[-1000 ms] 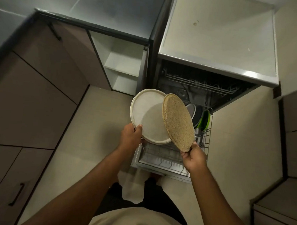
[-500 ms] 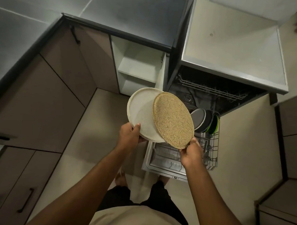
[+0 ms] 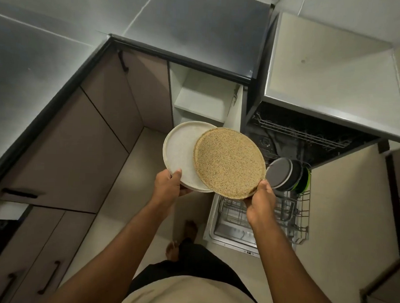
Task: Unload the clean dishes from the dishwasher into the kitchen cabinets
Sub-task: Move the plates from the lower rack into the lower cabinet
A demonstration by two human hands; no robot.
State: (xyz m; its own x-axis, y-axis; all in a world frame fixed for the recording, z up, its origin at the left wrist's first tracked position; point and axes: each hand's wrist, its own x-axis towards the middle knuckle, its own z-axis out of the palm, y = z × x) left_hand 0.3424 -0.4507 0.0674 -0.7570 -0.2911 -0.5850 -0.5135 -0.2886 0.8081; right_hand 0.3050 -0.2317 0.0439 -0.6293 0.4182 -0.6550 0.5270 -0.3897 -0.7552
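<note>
Holding two plates at the centre of the frame, the person stands between the dishwasher and the open cabinet. The left hand (image 3: 169, 184) grips the near rim of the white plate (image 3: 179, 159), thumb on top and fingers curled beneath it. The right hand (image 3: 261, 199) pinches the near rim of the speckled tan plate (image 3: 228, 164), which overlaps the right part of the white one; whether the two touch cannot be told.

Just right of them, the lower rack (image 3: 294, 215) is pulled out over the dishwasher door (image 3: 225, 241). A grey plate (image 3: 279, 173) stands upright at its far end, with darker dishes and a green dish (image 3: 308, 179) behind it. The near part of the rack looks bare of dishes, and the upper rack (image 3: 298, 132) shows only wire as far as can be seen.

Above the plates, in the upper middle, the open cabinet (image 3: 201, 98) shows white shelves with nothing visible on them.

By this showing the unloading is partway through: two plates are out but not yet shelved, and at least three or four dishes remain in the rack.
</note>
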